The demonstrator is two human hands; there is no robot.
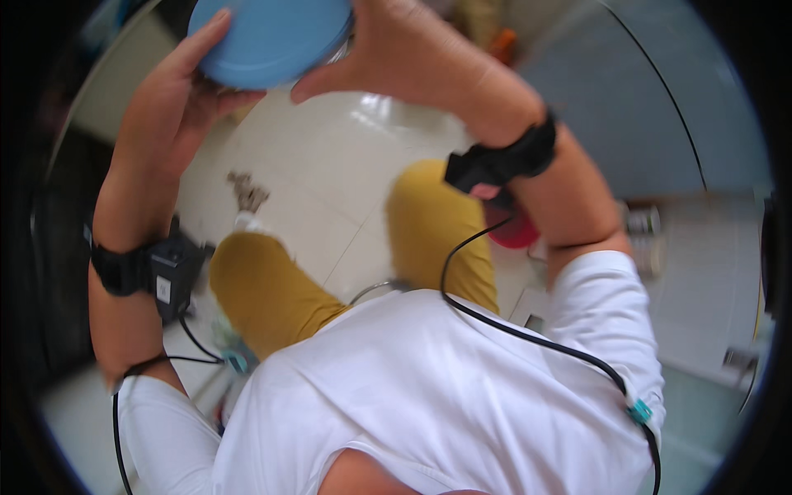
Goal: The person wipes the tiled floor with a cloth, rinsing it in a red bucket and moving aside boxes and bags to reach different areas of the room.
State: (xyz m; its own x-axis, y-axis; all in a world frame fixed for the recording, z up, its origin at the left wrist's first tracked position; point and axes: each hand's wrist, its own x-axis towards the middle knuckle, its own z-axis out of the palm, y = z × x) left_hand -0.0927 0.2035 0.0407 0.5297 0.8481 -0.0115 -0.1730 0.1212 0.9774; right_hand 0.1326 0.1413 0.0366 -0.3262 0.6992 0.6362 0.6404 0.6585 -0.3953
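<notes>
A round, smooth blue lid (pixel 275 40), apparently plastic, is held up at the top of the view, partly cut off by the picture's edge. My left hand (pixel 176 102) grips its left side, thumb over the blue face and fingers underneath. At the lid's right side is my right hand (pixel 396 52), its thumb below the near rim and its other fingers out of sight. A shiny, clear-looking edge shows under the rim beside the right hand; what it belongs to is mostly hidden. Black straps with small devices and cables circle both forearms.
Pale glossy floor tiles (pixel 297 161) lie below, with my bent knees in yellow trousers. Grey panels (pixel 625 105) stand at right, above a pale surface (pixel 705 278) holding blurred jars. A red round object (pixel 515 229) shows beneath my right forearm. Cables (pixel 532 337) cross my shirt.
</notes>
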